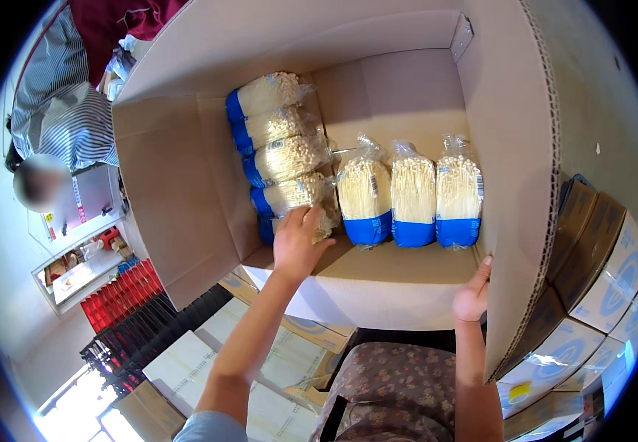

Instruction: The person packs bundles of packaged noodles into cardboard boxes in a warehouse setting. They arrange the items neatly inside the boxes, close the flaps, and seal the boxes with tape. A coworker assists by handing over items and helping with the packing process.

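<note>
A large cardboard box (363,273) stands before me with its flaps raised. Bagged enoki mushrooms (291,152) lie in it, several stacked in a column along the left side, their blue-printed ends to the left. Three more packs (413,188) line up side by side on the right, blue ends towards me. My left hand (299,243) lies over the lowest enoki pack (324,224) of the left column, thumb and fingers apart; it partly hides that pack. At the near right corner, my right hand (473,293) grips the box edge, thumb on the inner side.
Stacked cartons (567,331) stand close on the right. White boxes (274,353) lie below on the left, beside red and black plastic crates (122,293). Another person in a striped top (70,121) is at upper left, near a metal cabinet (97,193).
</note>
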Tool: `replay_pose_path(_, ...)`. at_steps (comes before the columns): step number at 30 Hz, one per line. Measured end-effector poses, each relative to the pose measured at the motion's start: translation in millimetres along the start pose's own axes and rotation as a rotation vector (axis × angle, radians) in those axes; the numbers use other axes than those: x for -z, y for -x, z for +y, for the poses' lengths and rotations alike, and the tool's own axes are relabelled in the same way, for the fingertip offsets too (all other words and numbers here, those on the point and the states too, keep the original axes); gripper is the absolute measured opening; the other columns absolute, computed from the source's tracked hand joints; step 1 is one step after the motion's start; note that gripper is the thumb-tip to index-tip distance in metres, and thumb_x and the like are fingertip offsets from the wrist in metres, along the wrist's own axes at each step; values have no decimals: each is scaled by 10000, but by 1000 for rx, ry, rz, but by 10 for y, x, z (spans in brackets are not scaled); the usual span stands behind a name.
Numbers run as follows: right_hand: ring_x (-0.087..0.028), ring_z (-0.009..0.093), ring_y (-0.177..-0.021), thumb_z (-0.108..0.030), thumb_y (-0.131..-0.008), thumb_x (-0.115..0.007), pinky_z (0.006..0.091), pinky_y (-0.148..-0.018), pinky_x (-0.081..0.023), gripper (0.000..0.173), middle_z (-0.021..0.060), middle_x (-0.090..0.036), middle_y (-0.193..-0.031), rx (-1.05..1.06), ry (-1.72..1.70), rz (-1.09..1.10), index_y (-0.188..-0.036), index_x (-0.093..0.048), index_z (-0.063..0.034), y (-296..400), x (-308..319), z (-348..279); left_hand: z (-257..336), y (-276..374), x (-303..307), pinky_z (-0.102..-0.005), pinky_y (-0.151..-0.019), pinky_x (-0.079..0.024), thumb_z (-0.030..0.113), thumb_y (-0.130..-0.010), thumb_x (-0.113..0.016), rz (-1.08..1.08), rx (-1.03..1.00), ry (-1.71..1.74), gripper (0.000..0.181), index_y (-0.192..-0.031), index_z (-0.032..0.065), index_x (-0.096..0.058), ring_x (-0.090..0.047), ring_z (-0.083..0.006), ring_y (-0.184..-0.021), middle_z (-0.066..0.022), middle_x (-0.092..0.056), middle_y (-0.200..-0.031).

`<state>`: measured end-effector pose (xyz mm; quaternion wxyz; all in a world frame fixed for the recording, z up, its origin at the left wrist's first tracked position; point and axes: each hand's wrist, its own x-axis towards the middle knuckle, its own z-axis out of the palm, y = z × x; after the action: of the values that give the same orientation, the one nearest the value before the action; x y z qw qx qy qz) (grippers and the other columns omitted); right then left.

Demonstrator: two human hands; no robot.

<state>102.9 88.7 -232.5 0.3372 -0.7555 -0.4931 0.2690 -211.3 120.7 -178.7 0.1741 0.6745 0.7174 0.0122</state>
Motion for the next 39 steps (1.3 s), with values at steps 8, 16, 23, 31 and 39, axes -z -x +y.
replay_pose_path(8, -520, 267, -1166, -183, -1008, -468, 360, -1033, -373, 391, 211, -549, -1279, -50, -45, -21, -1247, -499, 124, -16, 6, -130, -329, 300, 57, -386, -693, -470, 0, -613, -752, 123, -11, 193, 161, -726, 87, -677, -570, -270, -787, -53, -611, -818)
replay_pose_path(16, -528, 275, -1153, -176, -997, -496, 359, -1024, -379, 385, 215, -553, -1278, -94, -28, 3, -1233, -514, 128, 26, 9, -113, -487, 718, 347, -263, -744, -483, -27, -785, -711, 165, 396, 567, 65, -834, 12, -694, -601, -159, -855, -82, -624, -967)
replay_pose_path(23, -537, 291, -1154, -160, -992, -499, 352, -1022, -384, 386, 228, -546, -1291, -74, -6, 0, -1242, -506, 133, 12, 13, -98, -521, 605, 235, -208, -670, -453, 29, -900, -619, 221, 491, 827, 75, -919, -40, -641, -553, -70, -772, -77, -644, -1033)
replay_pose_path(31, -531, 278, -1163, -171, -996, -498, 348, -1030, -379, 388, 213, -552, -1287, -98, -44, 29, -1241, -509, 129, 24, -21, -88, -583, 499, 250, -184, -594, -395, 68, -920, -616, 195, 622, 788, 99, -900, -26, -640, -482, -19, -673, 34, -582, -749)
replay_pose_path(39, -521, 278, -1177, -178, -997, -498, 351, -1039, -371, 399, 221, -538, -1299, -110, -45, 4, -1252, -499, 129, 28, 5, -90, -566, 466, 205, -233, -622, -448, 54, -885, -641, 175, 624, 745, 60, -887, -6, -641, -551, -81, -678, -14, -619, -761)
